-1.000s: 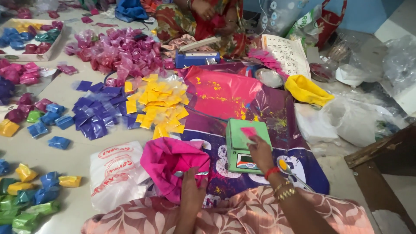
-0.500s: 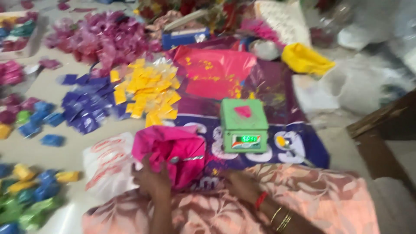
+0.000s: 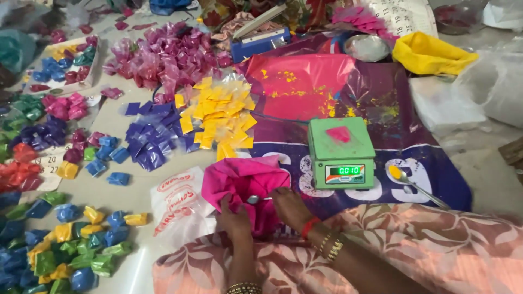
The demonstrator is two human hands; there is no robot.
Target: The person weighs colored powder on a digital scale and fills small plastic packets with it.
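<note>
While many filled packets lie at nine o'clock, the left hand (image 3: 235,218) grips the open pink plastic powder bag (image 3: 245,182); the right hand (image 3: 289,206) pinches a small metal spoon (image 3: 255,200), scooping unfinished.

A pale grey floor (image 3: 136,190) fills the left and lower middle of the frame under soft, even light. A dark blue and maroon printed sheet (image 3: 436,179) covers it at centre right. Small coloured packets lie scattered on the floor at left, purple and yellow heaps at upper centre. White plastic sacks (image 3: 490,87) sit at upper right, a yellow bag (image 3: 430,54) beside them
</note>
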